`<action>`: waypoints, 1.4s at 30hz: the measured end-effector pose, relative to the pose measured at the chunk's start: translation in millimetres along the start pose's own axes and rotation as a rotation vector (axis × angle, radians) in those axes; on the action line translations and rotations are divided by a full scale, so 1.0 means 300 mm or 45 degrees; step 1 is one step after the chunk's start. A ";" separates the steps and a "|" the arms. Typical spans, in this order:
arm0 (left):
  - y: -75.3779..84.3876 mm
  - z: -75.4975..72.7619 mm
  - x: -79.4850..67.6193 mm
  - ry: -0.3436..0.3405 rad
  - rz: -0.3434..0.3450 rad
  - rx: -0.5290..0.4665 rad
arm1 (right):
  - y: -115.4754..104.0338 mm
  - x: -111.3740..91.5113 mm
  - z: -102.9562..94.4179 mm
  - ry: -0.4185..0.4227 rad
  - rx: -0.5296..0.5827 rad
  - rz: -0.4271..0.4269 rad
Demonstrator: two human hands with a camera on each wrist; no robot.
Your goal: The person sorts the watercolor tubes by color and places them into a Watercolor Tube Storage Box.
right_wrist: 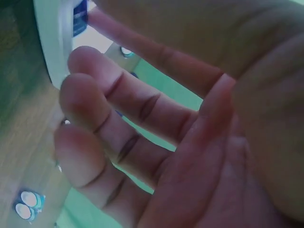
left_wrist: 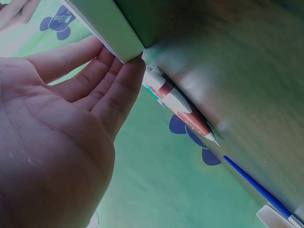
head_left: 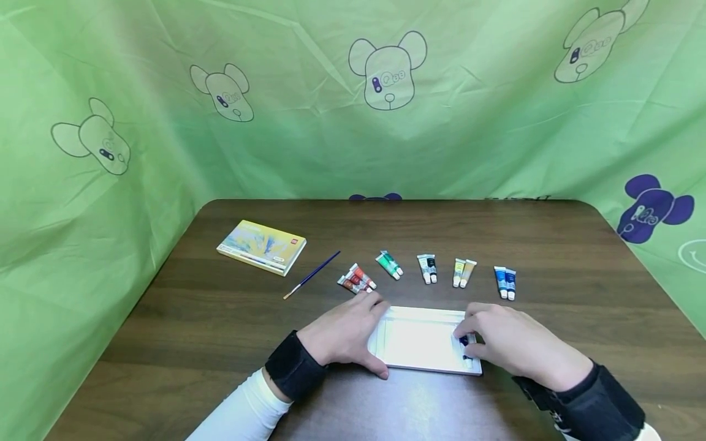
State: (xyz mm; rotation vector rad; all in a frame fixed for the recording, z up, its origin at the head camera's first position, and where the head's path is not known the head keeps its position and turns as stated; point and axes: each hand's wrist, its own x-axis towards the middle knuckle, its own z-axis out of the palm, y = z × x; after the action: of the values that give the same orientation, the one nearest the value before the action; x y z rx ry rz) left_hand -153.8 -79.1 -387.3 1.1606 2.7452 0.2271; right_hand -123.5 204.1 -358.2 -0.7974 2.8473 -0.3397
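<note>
A shallow white tray (head_left: 421, 343) lies on the table in front of me, its side wall (left_wrist: 107, 28) close up in the left wrist view. My left hand (head_left: 347, 334) holds the tray's left end, thumb at the front corner and fingers towards the back. Fingertips touch the wall in the left wrist view. Over the right end, my right hand (head_left: 507, 337) pinches a small dark tube (head_left: 464, 340) between thumb and index finger. Part of that dark blue tube (right_wrist: 80, 19) shows in the right wrist view; the hand covers the rest.
Behind the tray lie paint tubes: red (head_left: 357, 280), green (head_left: 390, 265), white and black (head_left: 427, 268), yellow and tan (head_left: 463, 273), blue (head_left: 505, 283). A blue-handled paintbrush (head_left: 313, 274) and a yellow box (head_left: 261, 246) are at left. A green printed cloth (head_left: 298, 147) hangs behind the table.
</note>
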 end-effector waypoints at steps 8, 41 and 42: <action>-0.001 0.003 0.004 -0.018 -0.021 -0.006 | -0.004 0.015 0.014 -0.013 -0.032 0.038; -0.006 0.009 0.005 -0.015 -0.015 0.021 | 0.022 0.017 0.005 0.017 -0.046 0.075; -0.006 0.008 0.005 -0.017 -0.015 0.021 | 0.021 0.017 0.006 0.024 -0.056 0.066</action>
State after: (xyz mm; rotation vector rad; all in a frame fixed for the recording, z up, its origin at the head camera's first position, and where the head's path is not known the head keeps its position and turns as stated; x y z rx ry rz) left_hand -155.6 -79.2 -390.2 1.1450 2.7467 0.1945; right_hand -130.5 206.2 -362.0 -0.7304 2.8961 -0.2801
